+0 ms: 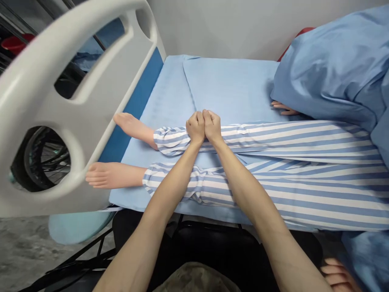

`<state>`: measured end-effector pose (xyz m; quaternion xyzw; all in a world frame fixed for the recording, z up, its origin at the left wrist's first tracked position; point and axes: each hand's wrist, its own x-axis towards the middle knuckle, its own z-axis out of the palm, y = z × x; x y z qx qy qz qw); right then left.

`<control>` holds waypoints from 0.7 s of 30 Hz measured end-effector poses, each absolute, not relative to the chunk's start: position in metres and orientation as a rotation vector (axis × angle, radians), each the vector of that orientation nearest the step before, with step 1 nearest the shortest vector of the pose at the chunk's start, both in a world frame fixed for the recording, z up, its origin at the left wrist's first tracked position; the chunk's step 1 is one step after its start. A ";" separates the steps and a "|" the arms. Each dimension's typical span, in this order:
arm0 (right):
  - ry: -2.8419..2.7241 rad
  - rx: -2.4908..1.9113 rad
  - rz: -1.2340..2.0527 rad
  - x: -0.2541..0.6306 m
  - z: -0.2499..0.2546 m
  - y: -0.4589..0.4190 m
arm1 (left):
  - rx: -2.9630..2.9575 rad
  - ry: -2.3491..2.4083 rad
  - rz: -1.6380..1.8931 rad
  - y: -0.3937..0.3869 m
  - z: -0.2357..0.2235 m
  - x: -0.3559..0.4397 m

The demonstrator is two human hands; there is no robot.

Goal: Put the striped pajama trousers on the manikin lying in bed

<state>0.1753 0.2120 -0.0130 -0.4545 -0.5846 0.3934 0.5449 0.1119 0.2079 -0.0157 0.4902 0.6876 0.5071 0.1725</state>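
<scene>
My left hand [196, 126] is closed in a fist, its knuckles facing away from me. Pressed side by side with it is my right hand [212, 125], also a fist. Nothing shows in either one. Both rest over the lower far leg of a manikin in blue-and-white striped trousers [291, 140]. Past the cuffs, the bare far foot [131, 125] points up and away, and the near foot [114, 175] lies closer to me. My forearms cross above the near leg. The undersides of my fists are hidden.
A grey-white bed end board [100, 89] rises at the left. Light-blue sheet [234, 87] covers the mattress. Blue bedding [331, 73] bunches at the right, with manikin fingers [284, 108] under its edge. Another hand [337, 273] hangs at lower right. Black chair [206, 243] stands below me.
</scene>
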 end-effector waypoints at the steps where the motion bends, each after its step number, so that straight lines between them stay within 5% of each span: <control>1: -1.380 -1.082 0.934 0.174 -0.013 0.212 | 1.418 1.946 1.441 0.208 -0.019 0.112; 21: -1.735 -1.215 0.644 0.212 -0.022 0.222 | 1.390 1.830 1.547 0.212 -0.027 0.110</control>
